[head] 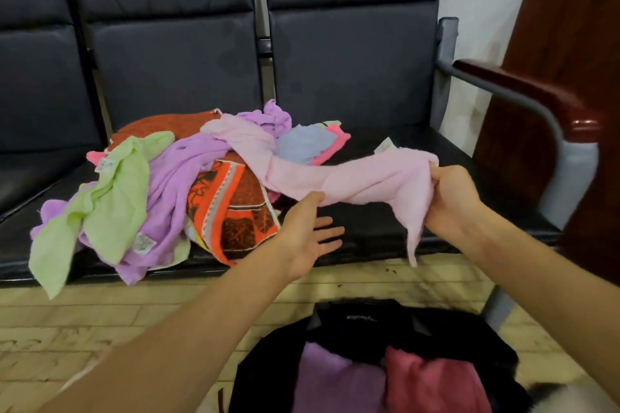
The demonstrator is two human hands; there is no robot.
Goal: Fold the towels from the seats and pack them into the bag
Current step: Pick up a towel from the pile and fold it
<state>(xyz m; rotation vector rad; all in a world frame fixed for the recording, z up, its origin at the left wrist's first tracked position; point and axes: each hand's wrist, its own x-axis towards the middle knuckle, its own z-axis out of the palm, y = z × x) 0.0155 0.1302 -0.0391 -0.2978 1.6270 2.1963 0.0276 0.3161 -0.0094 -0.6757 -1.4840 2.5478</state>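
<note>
A pale pink towel point(339, 174) stretches in a loose, twisted band across the front of a dark padded seat point(385, 221), one end still lying on top of a heap of towels and the other end bunched in the person's right hand point(451, 198), whose fingers curl tightly around the cloth while a narrow tail of it hangs down past the seat edge. The left hand point(307, 233) reaches in palm up with fingers straight and spread, its upper fingertips touching the underside of the pink towel near its middle. A small white label point(385, 144) sticks up from the towel's far edge; its print is too small to read. The heap sits to the left on the seats: a lime green towel point(100, 204) draped over the front edge with two white tags whose writing is blurred, a lilac towel point(174, 178) beneath it, an orange and brown patterned towel point(231, 208), a rust red towel point(167, 124) behind, and a pale blue towel point(303, 142) beside a bright pink one. On the tiled floor point(67, 329) directly below the hands stands an open black bag point(369, 322) with a small pale logo on its upper panel, not legible. Inside it, side by side, lie a folded lilac towel point(335, 379) on the left and a folded deep pink towel point(432, 382) on the right. A wooden armrest point(523, 87) ends the row of seats at the right.
</note>
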